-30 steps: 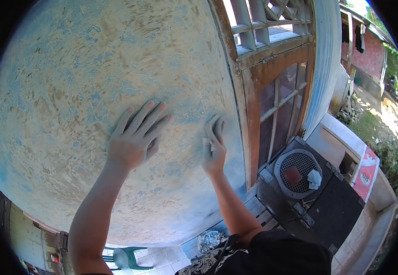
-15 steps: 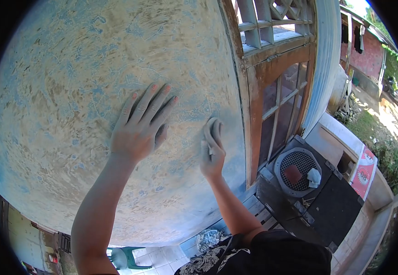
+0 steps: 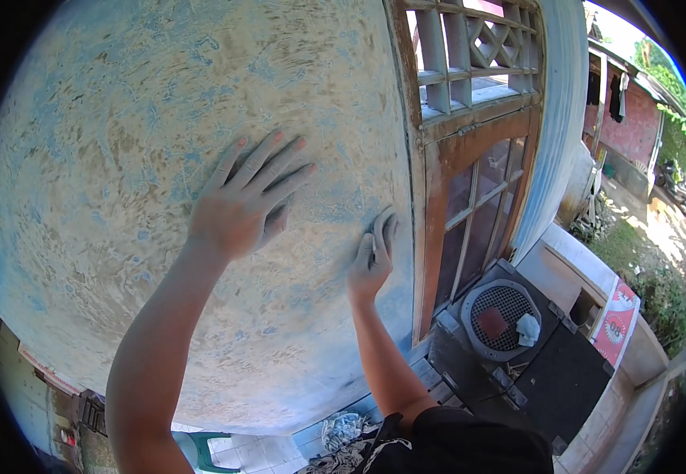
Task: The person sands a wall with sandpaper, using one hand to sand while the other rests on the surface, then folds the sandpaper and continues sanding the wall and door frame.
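A wall [image 3: 106, 261] with patchy cream plaster over blue paint fills the left and middle of the view. My left hand [image 3: 246, 197] lies flat against it, fingers spread and coated in pale dust, with nothing in its grip. To its right, closer to the window frame, my right hand [image 3: 373, 257] presses on the same wall. Its dusty fingers are curled together and the thumb is drawn in. Whatever may be between those fingers and the wall is hidden from me.
A wooden window frame [image 3: 431, 237] with glass panes borders the wall. Below stands a black speaker box [image 3: 568, 379], a reddish-brown piece [image 3: 492, 321] and a white crumpled cloth [image 3: 528, 329] on its round grille. A green plastic chair [image 3: 215, 454] and a crumpled plastic bag [image 3: 341, 430] are on the floor.
My right hand has shifted slightly right along the wall and turned, its fingers still curled. My left hand stays flat in nearly the same place. The camera view has tilted a little.
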Available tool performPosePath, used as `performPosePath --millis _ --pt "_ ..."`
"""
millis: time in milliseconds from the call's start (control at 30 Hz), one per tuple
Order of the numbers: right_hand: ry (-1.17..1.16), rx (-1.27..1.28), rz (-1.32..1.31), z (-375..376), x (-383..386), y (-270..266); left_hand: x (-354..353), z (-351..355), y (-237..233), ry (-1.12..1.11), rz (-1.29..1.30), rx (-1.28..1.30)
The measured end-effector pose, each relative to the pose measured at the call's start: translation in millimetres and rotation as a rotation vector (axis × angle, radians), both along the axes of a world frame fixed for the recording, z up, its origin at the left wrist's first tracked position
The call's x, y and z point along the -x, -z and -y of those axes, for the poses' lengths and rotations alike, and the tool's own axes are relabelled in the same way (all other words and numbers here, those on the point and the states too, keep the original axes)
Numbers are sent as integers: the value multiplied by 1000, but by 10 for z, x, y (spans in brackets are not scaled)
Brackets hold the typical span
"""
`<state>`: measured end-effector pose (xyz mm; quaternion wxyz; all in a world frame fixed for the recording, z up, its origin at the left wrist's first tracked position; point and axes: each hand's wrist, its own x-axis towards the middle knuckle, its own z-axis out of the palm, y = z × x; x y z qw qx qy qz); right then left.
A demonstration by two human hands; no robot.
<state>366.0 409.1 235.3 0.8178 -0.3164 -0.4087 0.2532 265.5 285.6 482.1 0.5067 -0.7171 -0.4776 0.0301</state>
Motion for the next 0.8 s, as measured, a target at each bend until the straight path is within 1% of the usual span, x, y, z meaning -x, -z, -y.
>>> performPosePath --millis 67,100,167,233,300,333,400,433,500,533,600,633,700,733,800 --pt "-101 -322 178 183 91 -108 -33 -49 59 -36 28 -33" --pt "-113 -326 179 202 83 -56 -27 -73 85 -48 30 -36" --pt "-186 -421 429 213 6 192 -10 -100 134 -23 14 -63" --pt "-160 -395 433 63 -135 443 -9 -99 139 -25 0 -68" --pt "-167 -51 80 -6 -207 571 -1 -90 159 -27 -8 -72" --pt "-167 -45 82 3 -180 568 -3 -95 174 -22 4 -79" --pt "-202 102 -129 19 -100 496 -13 -90 205 -9 19 -79" --pt "-193 108 -134 127 -84 382 -21 -86 198 -14 20 -85" --pt "-237 -188 215 305 -56 200 -32 -92 179 -4 13 -83" --pt "-228 -184 212 296 -78 208 -32 -90 178 -3 12 -91" --pt "-301 -410 463 269 -147 237 -30 -93 195 2 7 -96" --pt "-297 -409 459 170 -186 301 -27 -94 204 6 2 -109" --pt "-151 -310 257 -132 -253 433 -15 -108 197 5 -7 -123" --pt "-155 -309 257 -215 -257 435 -17 -111 197 7 -1 -122" --pt "-225 216 -184 -329 -279 454 -12 -90 223 2 17 -120"
